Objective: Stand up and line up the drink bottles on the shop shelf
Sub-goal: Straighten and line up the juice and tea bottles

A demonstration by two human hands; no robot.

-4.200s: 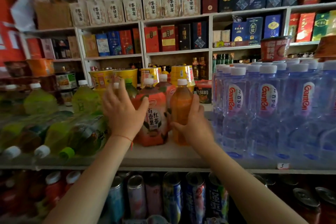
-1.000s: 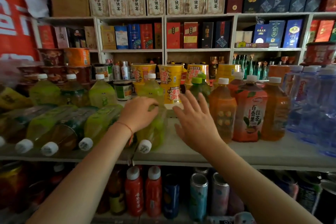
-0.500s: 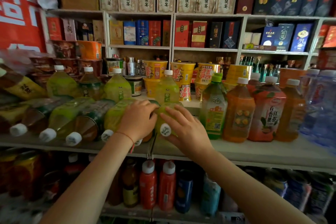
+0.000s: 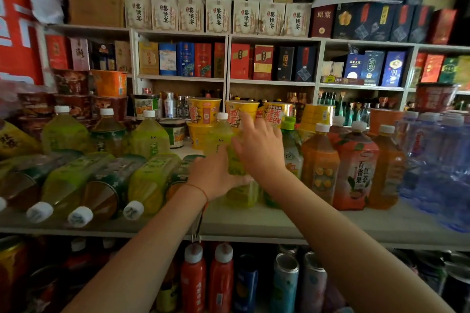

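Observation:
My left hand (image 4: 216, 175) and my right hand (image 4: 259, 150) both grip a yellow-green drink bottle (image 4: 240, 194) that stands on the shelf (image 4: 254, 223) at the middle. The left hand holds its lower body, the right hand its upper part, hiding the cap. To its left several green and brown bottles lie on their sides (image 4: 150, 180), white caps toward the front. Right of it stand a green-capped bottle (image 4: 292, 152), an orange juice bottle (image 4: 320, 168), a red tea bottle (image 4: 356, 173) and another orange bottle (image 4: 386, 168).
Behind the lying bottles stands a back row of green tea bottles (image 4: 150, 137). Yellow noodle cups (image 4: 203, 112) sit farther back. Clear water bottles (image 4: 432, 160) crowd the right end. Cans and red bottles (image 4: 221, 284) fill the shelf below.
The yellow-green bottle lay on its side with its cap toward me; now both hands have raised it to stand beside the green-capped bottle, moving up and to the right.

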